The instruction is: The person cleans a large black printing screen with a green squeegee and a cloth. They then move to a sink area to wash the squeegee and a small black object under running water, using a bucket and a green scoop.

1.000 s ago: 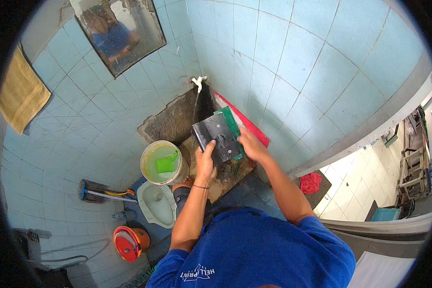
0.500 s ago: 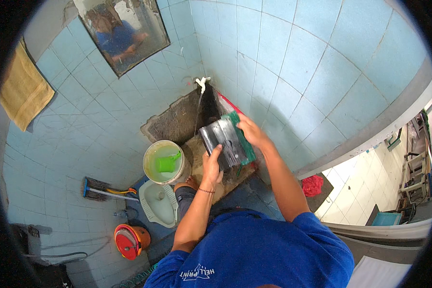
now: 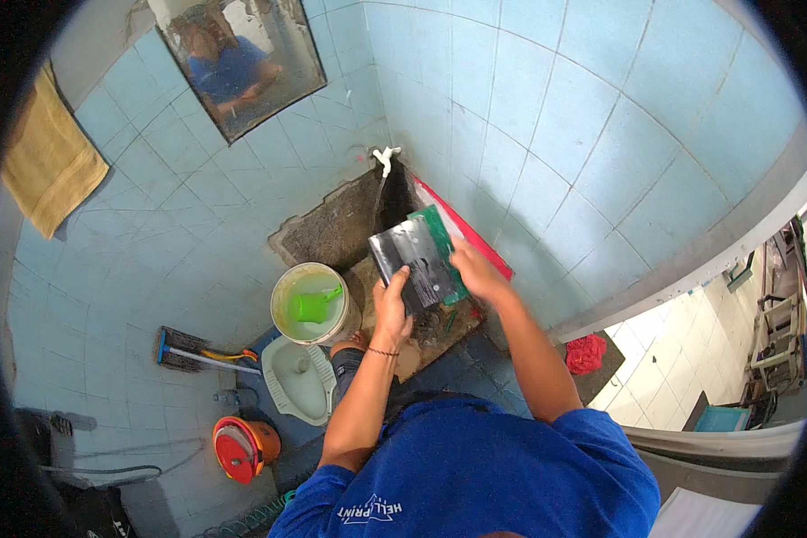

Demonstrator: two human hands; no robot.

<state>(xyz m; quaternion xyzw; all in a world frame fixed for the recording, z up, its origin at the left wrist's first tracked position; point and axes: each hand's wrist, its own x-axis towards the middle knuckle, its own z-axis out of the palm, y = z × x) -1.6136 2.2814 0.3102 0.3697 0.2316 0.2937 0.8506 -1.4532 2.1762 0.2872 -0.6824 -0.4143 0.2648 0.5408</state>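
Observation:
A flat rectangular panel (image 3: 410,254), glossy black with pale wet-looking streaks, is held tilted in front of me. My left hand (image 3: 393,312) is closed on its lower left edge, the thumb lying across its face. Behind the panel, a flat green piece (image 3: 438,235) sticks out along the right side. My right hand (image 3: 477,271) is closed at that green edge; its fingers are partly hidden and slightly blurred. Beyond the panel, a white tap (image 3: 386,160) on the wall lets down a thin stream of water.
A pale bucket (image 3: 278,309) of water with a green dipper (image 3: 309,307) stands left of my hands, by a squat toilet (image 3: 282,381). A red-edged white board (image 3: 462,224) leans against the right wall. An orange bucket (image 3: 262,444) and a brush (image 3: 184,348) are at left.
My right hand has slid down along the green edge, toward me. More of the red-edged board shows behind it. The left hand keeps its hold on the panel.

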